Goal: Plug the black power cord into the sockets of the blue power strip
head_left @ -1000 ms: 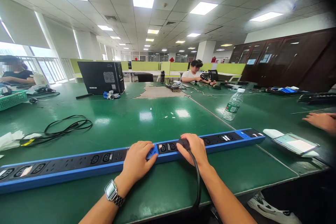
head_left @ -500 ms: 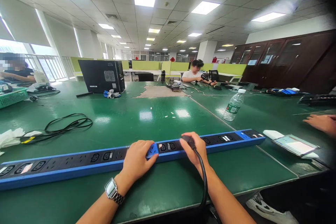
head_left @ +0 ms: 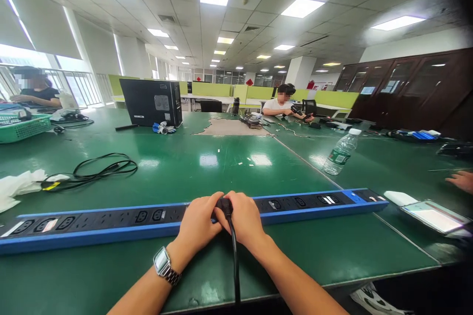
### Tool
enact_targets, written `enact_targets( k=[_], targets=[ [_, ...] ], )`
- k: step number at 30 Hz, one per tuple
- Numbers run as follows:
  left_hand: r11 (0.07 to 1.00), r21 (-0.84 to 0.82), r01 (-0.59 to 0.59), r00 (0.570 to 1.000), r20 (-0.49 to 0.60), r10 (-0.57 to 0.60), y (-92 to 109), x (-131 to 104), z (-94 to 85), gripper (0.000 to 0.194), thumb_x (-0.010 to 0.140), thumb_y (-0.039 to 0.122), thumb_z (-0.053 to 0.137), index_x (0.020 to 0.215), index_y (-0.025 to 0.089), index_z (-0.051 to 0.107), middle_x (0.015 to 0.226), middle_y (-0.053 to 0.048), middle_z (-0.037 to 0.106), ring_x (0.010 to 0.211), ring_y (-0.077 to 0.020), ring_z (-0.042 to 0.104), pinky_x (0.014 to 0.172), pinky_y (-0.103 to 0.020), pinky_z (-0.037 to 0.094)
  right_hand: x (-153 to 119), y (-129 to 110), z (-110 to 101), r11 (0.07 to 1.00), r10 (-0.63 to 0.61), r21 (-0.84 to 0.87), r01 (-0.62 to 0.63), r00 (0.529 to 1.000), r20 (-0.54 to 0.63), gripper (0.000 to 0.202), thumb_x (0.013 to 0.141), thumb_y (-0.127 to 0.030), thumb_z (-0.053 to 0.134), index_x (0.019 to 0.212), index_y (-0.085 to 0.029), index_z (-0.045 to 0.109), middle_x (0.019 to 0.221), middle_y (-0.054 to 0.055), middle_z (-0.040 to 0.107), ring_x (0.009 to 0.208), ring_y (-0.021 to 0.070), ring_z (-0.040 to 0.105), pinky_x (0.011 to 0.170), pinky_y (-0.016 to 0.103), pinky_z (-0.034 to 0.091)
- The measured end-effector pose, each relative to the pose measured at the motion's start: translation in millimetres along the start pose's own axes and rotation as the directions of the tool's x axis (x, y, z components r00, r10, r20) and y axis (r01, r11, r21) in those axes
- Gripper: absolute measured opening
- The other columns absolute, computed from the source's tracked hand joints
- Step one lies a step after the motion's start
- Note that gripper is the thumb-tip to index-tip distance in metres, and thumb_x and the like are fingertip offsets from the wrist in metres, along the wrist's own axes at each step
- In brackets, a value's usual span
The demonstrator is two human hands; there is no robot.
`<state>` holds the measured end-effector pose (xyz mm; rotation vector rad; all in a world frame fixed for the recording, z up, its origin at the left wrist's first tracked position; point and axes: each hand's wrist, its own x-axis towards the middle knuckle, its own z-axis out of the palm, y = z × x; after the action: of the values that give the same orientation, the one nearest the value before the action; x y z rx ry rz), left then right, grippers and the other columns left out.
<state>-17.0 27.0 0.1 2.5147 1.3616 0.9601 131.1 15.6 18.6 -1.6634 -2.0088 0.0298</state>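
Note:
A long blue and black power strip [head_left: 111,221] lies across the green table near its front edge. My right hand [head_left: 244,216] is closed around a black plug [head_left: 224,205], held over the middle of the strip, and its black cable [head_left: 235,261] hangs down past the table edge. My left hand [head_left: 199,221], with a watch on the wrist, grips the strip just left of the plug. Both hands' fingertips meet around the plug, and the contact between plug and socket is hidden.
A water bottle [head_left: 342,152] stands back right, near a lit phone [head_left: 436,215]. Coiled black cable [head_left: 105,170] and white tissue [head_left: 22,187] lie left. Behind are a computer case [head_left: 150,102], gloves [head_left: 163,128] and a seated person [head_left: 279,104]. Another person's hand [head_left: 461,180] shows far right.
My right hand has moved left along the strip with the plug, up against my left hand. The other person's hand at far right has drawn toward the frame's edge. The view has shifted slightly.

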Motion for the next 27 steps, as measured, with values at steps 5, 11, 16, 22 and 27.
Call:
enact_targets(
  k=[5, 11, 16, 22, 27],
  targets=[
    [0.998, 0.003, -0.067, 0.998, 0.017, 0.067, 2.1, 0.9, -1.7, 0.055, 0.072, 0.011, 0.058, 0.125, 0.023, 0.058, 0.111, -0.005, 0.071, 0.101, -0.0236, 0.065, 0.092, -0.038, 0.049, -2.9, 1.3, -9.3, 1.000, -0.015, 0.028, 0.012, 0.994, 0.108, 0.024, 0.083, -0.036, 0.062, 0.096, -0.016, 0.064, 0.097, 0.012, 0.069, 0.099, 0.0278, 0.060, 0.086, 0.039, 0.042],
    [1.000, 0.003, -0.028, 0.998, 0.049, 0.028, 3.9, 1.9, -3.6, 0.036, 0.082, 0.021, 0.062, 0.118, 0.024, 0.062, 0.109, -0.005, 0.072, 0.102, -0.0235, 0.065, 0.091, -0.037, 0.048, 26.9, 57.3, -31.4, 0.891, -0.292, 0.440, 0.113, 0.884, 0.366, 0.035, 0.082, -0.033, 0.061, 0.114, -0.022, 0.068, 0.111, 0.004, 0.071, 0.102, 0.0208, 0.064, 0.087, 0.031, 0.047],
    [0.998, 0.065, -0.011, 0.999, 0.053, 0.007, 4.8, 1.3, -4.3, 0.029, 0.088, 0.019, 0.055, 0.116, 0.023, 0.062, 0.104, -0.005, 0.073, 0.095, -0.0225, 0.065, 0.087, -0.036, 0.048, 47.7, 76.8, -16.8, 0.978, 0.176, 0.068, -0.198, 0.952, 0.249, 0.035, 0.090, -0.043, 0.048, 0.082, -0.020, 0.073, 0.087, 0.007, 0.073, 0.081, 0.0206, 0.065, 0.068, 0.029, 0.042],
    [1.000, -0.027, -0.013, 0.999, -0.045, 0.011, 2.4, -0.7, -5.1, 0.025, 0.091, 0.024, 0.051, 0.113, 0.024, 0.062, 0.097, -0.003, 0.073, 0.085, -0.0187, 0.066, 0.080, -0.030, 0.049, 44.8, 70.9, -8.4, 0.976, 0.212, -0.009, -0.217, 0.944, 0.254, 0.039, 0.089, -0.050, 0.049, 0.072, -0.023, 0.071, 0.080, 0.004, 0.071, 0.072, 0.0168, 0.060, 0.059, 0.026, 0.031],
    [0.958, -0.257, 0.131, 0.900, -0.374, -0.223, -11.2, -2.3, -20.2, 0.036, 0.091, 0.045, 0.053, 0.115, 0.020, 0.061, 0.097, -0.005, 0.074, 0.083, -0.0177, 0.069, 0.078, -0.026, 0.052, 45.3, 73.7, -12.2, 0.976, 0.215, -0.021, -0.218, 0.938, 0.272, 0.040, 0.091, -0.048, 0.046, 0.071, -0.022, 0.069, 0.077, 0.002, 0.070, 0.069, 0.0150, 0.058, 0.056, 0.025, 0.028]
  ],
)
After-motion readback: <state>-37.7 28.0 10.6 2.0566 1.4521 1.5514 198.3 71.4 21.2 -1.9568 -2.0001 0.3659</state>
